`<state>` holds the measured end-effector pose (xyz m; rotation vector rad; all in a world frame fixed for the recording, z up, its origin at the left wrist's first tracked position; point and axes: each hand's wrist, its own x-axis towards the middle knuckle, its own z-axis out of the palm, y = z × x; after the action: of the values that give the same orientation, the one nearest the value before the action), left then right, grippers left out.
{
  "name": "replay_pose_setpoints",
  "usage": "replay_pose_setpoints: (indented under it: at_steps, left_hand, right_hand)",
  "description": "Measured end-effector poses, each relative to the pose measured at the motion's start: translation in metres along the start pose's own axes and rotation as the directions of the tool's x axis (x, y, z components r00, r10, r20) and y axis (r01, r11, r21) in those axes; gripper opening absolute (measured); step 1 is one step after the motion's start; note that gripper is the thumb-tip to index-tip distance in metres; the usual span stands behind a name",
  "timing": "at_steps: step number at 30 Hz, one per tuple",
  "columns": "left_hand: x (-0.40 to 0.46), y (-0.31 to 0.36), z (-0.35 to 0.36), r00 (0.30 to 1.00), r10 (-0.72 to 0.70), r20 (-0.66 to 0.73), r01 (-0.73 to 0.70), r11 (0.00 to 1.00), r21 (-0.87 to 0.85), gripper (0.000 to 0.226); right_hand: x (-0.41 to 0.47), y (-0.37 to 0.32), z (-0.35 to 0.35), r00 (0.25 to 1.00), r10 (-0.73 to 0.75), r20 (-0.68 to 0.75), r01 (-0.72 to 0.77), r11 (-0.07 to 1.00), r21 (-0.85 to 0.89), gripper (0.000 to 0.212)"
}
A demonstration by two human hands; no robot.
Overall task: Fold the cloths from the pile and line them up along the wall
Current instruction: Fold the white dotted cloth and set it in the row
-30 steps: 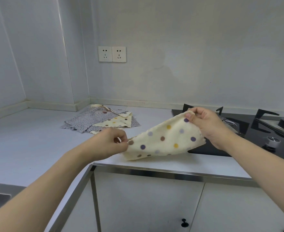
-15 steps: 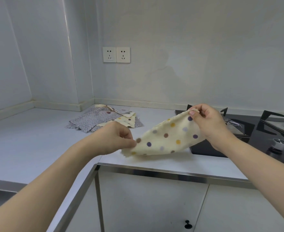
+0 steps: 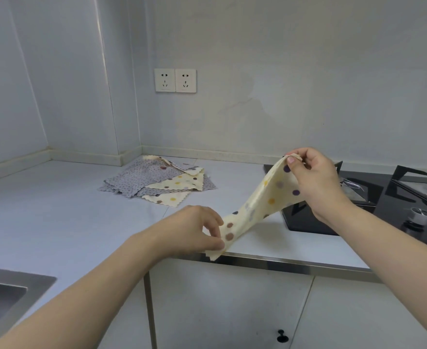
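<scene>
Across the whole bottom half runs a pale L-shaped countertop [image 3: 56,210] w/ a steel front edge, white cabinet doors below, one w/ a small black knob [image 3: 282,336]. Grey-white walls meet in a corner behind it; double wall socket [image 3: 175,80] sits on the back wall above the pile. Right side: black glass gas hob [image 3: 383,210] set into the counter, pan supports and a round control dial [image 3: 420,215] visible. Bottom left: corner of a stainless sink [image 3: 8,293].

Pile of cloths [image 3: 157,181] lies flat on the counter near the back wall by the corner, unfolded, grey dotted ones mixed w/ cream polka-dot ones, scalloped edges, overlapping loosely.

Cream polka-dot cloth [image 3: 265,200] is held in the air btwn both hands, above the counter's front edge, stretched diagonally: high end at right, low end at left, twisted so it looks narrow. Its lowest corner hangs just past the steel edge.

Right hand [image 3: 315,182] is raised over the hob's left edge, thumb and fingers curled, pinching the cloth's top corner. Left hand [image 3: 194,233] is lower, nearer the camera, thumb and fingertips pinching the bottom end; remaining fingers curled in. Both forearms bare.
</scene>
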<state>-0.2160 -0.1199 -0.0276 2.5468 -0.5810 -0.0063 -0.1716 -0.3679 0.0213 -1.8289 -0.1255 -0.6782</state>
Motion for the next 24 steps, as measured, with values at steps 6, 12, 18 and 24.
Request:
replay_pose_setpoints:
  at_steps: [6, 12, 18, 24]
  left_hand:
    - [-0.002, 0.013, 0.042, 0.987, 0.16, -0.017, -0.151, 0.958, 0.246, 0.026]
    - [0.0, 0.021, 0.035, 0.937, 0.145, -0.318, -0.016, 0.927, 0.375, 0.032]
    - [-0.003, 0.008, -0.031, 0.819, 0.164, -0.549, 0.159, 0.855, 0.493, 0.021]
    - [-0.01, 0.021, -0.045, 0.911, 0.0, -0.413, 0.15, 0.931, 0.332, 0.02]
  right_hand:
    - [-0.004, 0.005, -0.002, 1.0, 0.009, -0.021, -0.009, 1.0, -0.014, 0.015]
    - [-0.004, 0.017, -0.01, 0.996, 0.068, -0.052, -0.068, 0.998, -0.011, 0.013]
    - [0.001, 0.021, -0.017, 0.998, 0.005, -0.061, -0.005, 1.0, 0.011, 0.017]
    - [-0.002, 0.019, -0.014, 0.998, 0.024, -0.05, -0.023, 1.0, 0.017, 0.014]
